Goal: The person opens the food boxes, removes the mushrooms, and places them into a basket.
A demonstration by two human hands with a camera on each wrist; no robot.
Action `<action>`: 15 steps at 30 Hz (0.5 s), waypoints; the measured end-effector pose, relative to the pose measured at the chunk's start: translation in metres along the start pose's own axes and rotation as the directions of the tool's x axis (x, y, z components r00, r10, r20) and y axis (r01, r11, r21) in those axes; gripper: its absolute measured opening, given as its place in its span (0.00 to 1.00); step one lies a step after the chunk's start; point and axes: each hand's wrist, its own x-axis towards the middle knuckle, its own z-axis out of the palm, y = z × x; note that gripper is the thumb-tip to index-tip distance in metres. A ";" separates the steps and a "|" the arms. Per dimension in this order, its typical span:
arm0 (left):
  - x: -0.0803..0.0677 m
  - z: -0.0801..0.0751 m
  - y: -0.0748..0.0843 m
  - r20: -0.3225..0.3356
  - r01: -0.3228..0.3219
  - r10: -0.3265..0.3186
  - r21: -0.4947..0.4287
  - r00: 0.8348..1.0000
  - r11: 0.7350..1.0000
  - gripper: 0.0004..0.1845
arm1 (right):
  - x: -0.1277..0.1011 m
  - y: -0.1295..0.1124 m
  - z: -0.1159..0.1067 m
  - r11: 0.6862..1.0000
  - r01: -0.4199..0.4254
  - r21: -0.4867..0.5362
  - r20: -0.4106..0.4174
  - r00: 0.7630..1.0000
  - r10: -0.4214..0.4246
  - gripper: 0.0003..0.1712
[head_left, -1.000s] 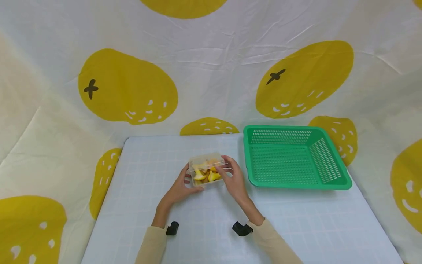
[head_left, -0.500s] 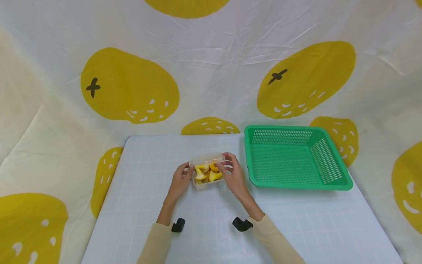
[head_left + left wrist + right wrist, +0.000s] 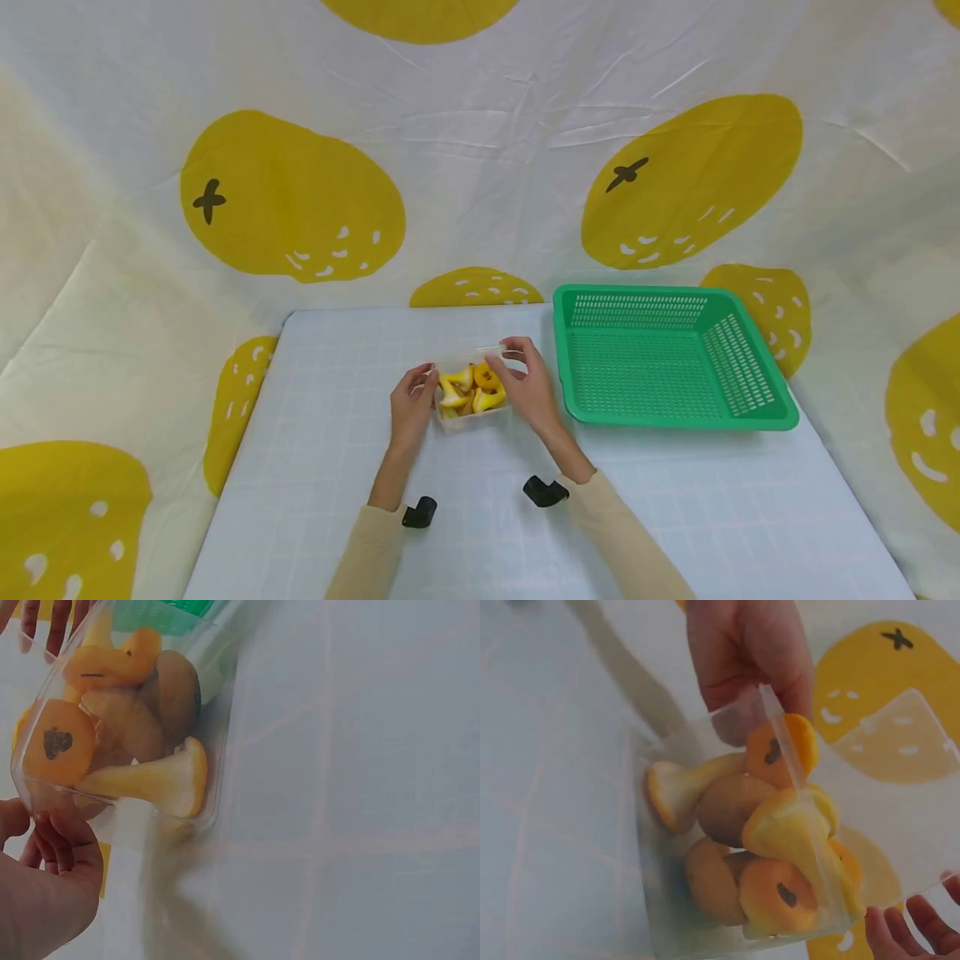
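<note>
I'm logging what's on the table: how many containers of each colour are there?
Clear plastic box with yellow and orange pieces inside, held by the left hand and right hand: 1
Green basket: 1
Total: 2

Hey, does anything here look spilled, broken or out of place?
Nothing stands out. The clear box sits on the table between both hands, its lid raised, the yellow pieces all inside. The green basket sits level beside it.
</note>
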 end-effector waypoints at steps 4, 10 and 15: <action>-0.001 0.001 -0.001 -0.035 0.035 -0.037 -0.057 0.999 0.998 0.17 | 0.010 -0.008 0.004 1.000 -0.022 -0.005 -0.023 0.999 0.022 0.26; -0.002 0.001 0.001 -0.052 0.066 -0.072 -0.113 0.996 0.991 0.17 | 0.027 -0.013 0.010 0.998 -0.044 -0.045 -0.068 0.997 0.041 0.25; -0.002 0.003 0.003 -0.061 0.090 -0.098 -0.125 0.993 0.988 0.17 | 0.042 -0.011 0.013 0.992 -0.043 -0.117 -0.099 0.995 0.031 0.24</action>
